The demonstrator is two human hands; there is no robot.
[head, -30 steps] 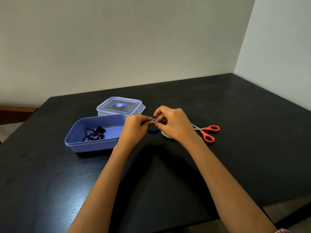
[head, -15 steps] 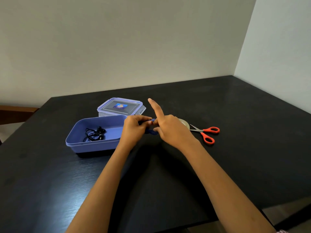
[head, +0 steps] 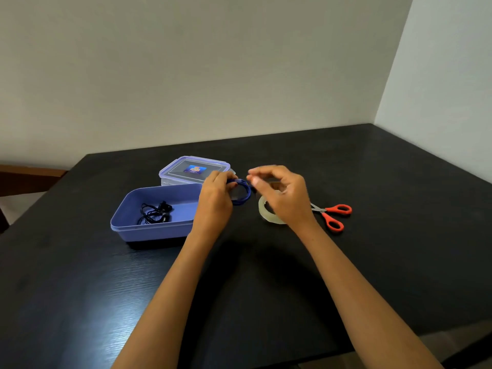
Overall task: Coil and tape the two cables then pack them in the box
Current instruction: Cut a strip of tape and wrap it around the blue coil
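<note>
My left hand (head: 215,198) grips a coiled blue cable (head: 244,196) by its left side, holding it just above the table to the right of the box. My right hand (head: 285,198) hovers right beside the coil, blurred, with fingers curled and thumb and forefinger close together at the coil's upper right edge. Whether they touch the cable or hold tape cannot be made out. A black cable (head: 155,213) lies bundled inside the open blue box (head: 149,231). A clear tape roll (head: 266,214) lies flat under my right hand.
The box's clear lid (head: 194,169) lies behind the box. Orange-handled scissors (head: 332,217) lie right of the tape roll. The black table (head: 372,262) ends at walls behind and on the right, with a wooden chair back (head: 29,179) at the far left.
My right hand has drawn back slightly to the right off the coil, its raised forefinger now curled in. The blue coil and the tape roll are now uncovered. My left hand keeps its hold.
</note>
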